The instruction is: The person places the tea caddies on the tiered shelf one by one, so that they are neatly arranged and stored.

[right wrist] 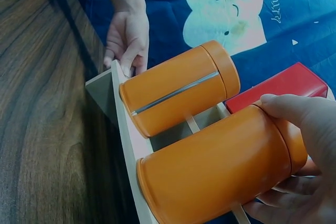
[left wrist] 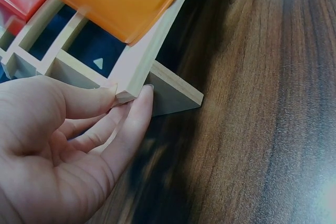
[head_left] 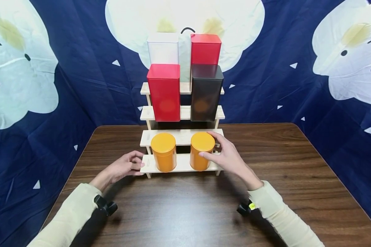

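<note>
A stepped wooden display rack [head_left: 183, 162] stands on the table. Its lowest step carries two round orange canisters with lids, the left canister [head_left: 164, 152] and the right canister [head_left: 201, 156]. My left hand [head_left: 123, 167] pinches the left end of that lowest step, thumb on top and fingers beneath, as the left wrist view shows at the board's corner [left wrist: 128, 85]. Around the upper part of the right canister, my right hand [head_left: 227, 156] curls its thumb and fingers. In the right wrist view, the thumb presses near the lid seam, and that canister's base [right wrist: 149, 182] sits on the step.
On upper steps stand a red rectangular tin [head_left: 164, 92] and a black tin [head_left: 206, 94]; behind them are a white tin [head_left: 163, 49] and another red tin [head_left: 205, 49]. A dark blue cloth [head_left: 89, 61] with pale cloud faces hangs behind the brown wooden table [head_left: 179, 212].
</note>
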The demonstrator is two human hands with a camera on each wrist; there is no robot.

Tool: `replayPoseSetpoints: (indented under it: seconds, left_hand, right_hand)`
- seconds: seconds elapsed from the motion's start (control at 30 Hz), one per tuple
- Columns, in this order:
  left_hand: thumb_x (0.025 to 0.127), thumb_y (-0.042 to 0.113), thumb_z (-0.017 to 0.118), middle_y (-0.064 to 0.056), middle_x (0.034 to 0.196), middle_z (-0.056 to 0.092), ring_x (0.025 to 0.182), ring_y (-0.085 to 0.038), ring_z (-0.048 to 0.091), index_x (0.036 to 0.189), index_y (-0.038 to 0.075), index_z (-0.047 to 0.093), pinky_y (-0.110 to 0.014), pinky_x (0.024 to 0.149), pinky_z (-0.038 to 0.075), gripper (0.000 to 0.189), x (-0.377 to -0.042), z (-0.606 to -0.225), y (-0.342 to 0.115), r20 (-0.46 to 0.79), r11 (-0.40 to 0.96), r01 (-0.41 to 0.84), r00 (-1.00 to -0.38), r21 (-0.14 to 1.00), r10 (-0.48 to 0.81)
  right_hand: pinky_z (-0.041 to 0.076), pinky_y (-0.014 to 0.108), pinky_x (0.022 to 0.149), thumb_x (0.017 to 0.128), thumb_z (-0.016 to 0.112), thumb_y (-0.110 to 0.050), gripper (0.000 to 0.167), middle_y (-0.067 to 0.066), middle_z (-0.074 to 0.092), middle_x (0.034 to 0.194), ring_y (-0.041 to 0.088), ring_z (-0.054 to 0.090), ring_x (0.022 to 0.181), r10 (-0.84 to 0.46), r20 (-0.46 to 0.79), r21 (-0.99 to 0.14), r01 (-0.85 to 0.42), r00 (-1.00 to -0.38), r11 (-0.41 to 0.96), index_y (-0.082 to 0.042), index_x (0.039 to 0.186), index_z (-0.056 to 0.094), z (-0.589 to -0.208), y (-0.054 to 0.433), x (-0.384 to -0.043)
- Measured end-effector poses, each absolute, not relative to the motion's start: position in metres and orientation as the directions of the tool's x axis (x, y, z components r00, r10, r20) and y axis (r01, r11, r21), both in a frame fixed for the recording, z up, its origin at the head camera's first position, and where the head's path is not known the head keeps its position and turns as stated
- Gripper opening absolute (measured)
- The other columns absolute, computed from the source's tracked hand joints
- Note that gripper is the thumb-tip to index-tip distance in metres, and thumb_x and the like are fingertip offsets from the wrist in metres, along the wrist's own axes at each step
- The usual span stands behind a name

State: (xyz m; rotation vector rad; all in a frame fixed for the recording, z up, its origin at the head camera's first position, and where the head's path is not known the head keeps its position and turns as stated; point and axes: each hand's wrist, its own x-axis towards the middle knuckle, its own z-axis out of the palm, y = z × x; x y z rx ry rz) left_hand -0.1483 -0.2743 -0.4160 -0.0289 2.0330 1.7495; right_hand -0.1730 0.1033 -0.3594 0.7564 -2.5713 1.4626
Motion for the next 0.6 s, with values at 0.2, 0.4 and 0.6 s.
replayPoseSetpoints:
  seconds: [0.2, 0.4, 0.6]
  left_hand:
    - [0.094, -0.002, 0.053, -0.009, 0.098, 0.053, 0.085, -0.016, 0.062, 0.131, -0.008, 0.032, -0.036, 0.082, 0.059, 0.043, -0.1477, -0.4161, -0.2744, -0.347, 0.191, -0.303, -0.897, 0.934, 0.274]
    - [0.094, -0.002, 0.053, -0.008, 0.098, 0.053, 0.085, -0.016, 0.062, 0.13, -0.007, 0.032, -0.037, 0.083, 0.058, 0.043, -0.1474, -0.4172, -0.2743, -0.342, 0.191, -0.298, -0.899, 0.935, 0.274]
    - [0.094, -0.001, 0.054, -0.009, 0.098, 0.052, 0.085, -0.016, 0.062, 0.131, -0.007, 0.032, -0.038, 0.084, 0.058, 0.044, -0.1476, -0.4177, -0.2747, -0.345, 0.196, -0.3, -0.899, 0.934, 0.27]
  right_hand:
    - [0.055, 0.045, 0.088, 0.076, 0.081, -0.029, 0.076, 0.006, 0.056, 0.127, 0.022, 0.058, 0.105, -0.379, 0.313, -0.793, -0.459, -0.871, 0.399, -0.008, 0.139, 0.044, -0.3617, 0.1038, -0.1713]
    - [0.055, 0.046, 0.088, 0.076, 0.081, -0.027, 0.076, 0.008, 0.056, 0.129, 0.023, 0.057, 0.108, -0.367, 0.33, -0.793, -0.466, -0.87, 0.392, -0.006, 0.14, 0.043, -0.3661, 0.1032, -0.1711]
    - [0.055, 0.04, 0.089, 0.077, 0.081, -0.026, 0.077, 0.006, 0.056, 0.129, 0.021, 0.057, 0.109, -0.365, 0.329, -0.799, -0.463, -0.871, 0.383, -0.007, 0.14, 0.043, -0.3672, 0.1024, -0.1708]
